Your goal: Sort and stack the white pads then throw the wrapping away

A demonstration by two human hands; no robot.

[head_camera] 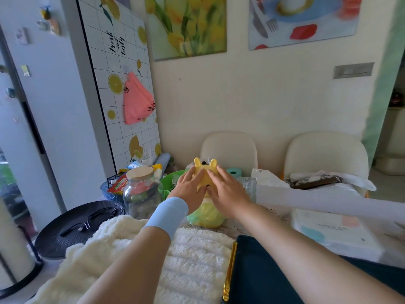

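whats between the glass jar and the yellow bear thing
A green basket, partly hidden by the left hand, right beside the glass jar; head view.

left hand point(191, 185), right hand point(228, 189) on yellow bin point(205, 174)

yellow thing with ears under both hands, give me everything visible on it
The yellow eared container looks like smooth glossy plastic, with two rounded ears at its far edge and small dark face-like marks. A bulging translucent yellow-green bag shows below it. It stands between a green bowl and clear packaging. The left hand and right hand lie on its two sides, fingers straight, hiding much of it.
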